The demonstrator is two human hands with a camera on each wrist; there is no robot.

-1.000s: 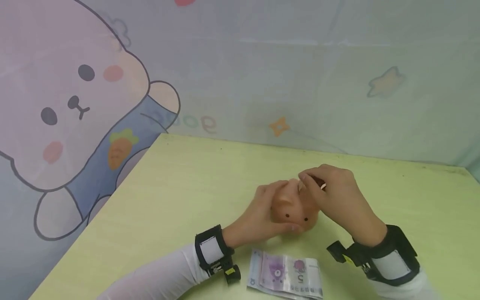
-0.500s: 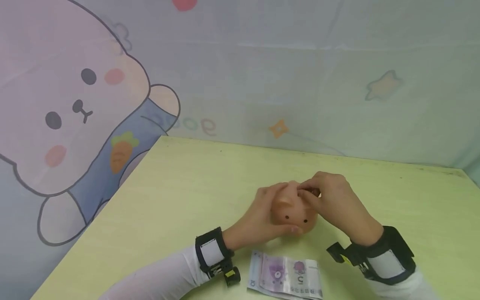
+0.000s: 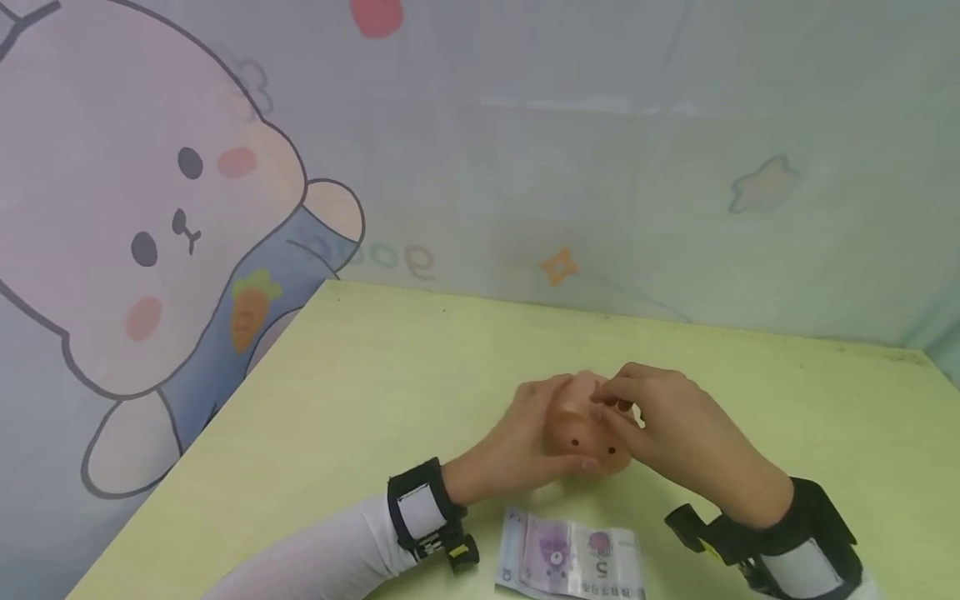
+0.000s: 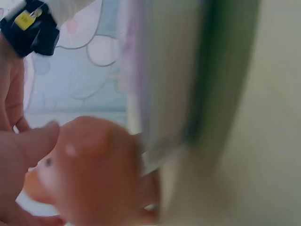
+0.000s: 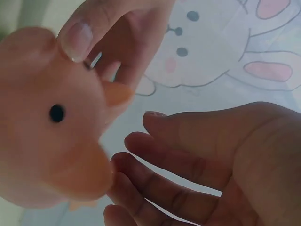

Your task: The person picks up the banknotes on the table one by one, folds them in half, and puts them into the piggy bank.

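The small peach-pink plastic piggy bank [image 3: 583,425] stands on the pale green desk [image 3: 360,417], with the left hand [image 3: 517,442] cupped round its left side and the right hand [image 3: 667,429] pinching at its top, fingers [image 3: 609,392] curled together there. Purple paper banknotes [image 3: 570,565] lie near the desk's front edge, the top one marked "5". Compared with 1.0 s ago, the right hand has lowered from above the top onto it, and the white object it then held no longer shows.

Only banknotes [image 3: 570,567] lie near the hands; table [image 3: 360,400] open around.
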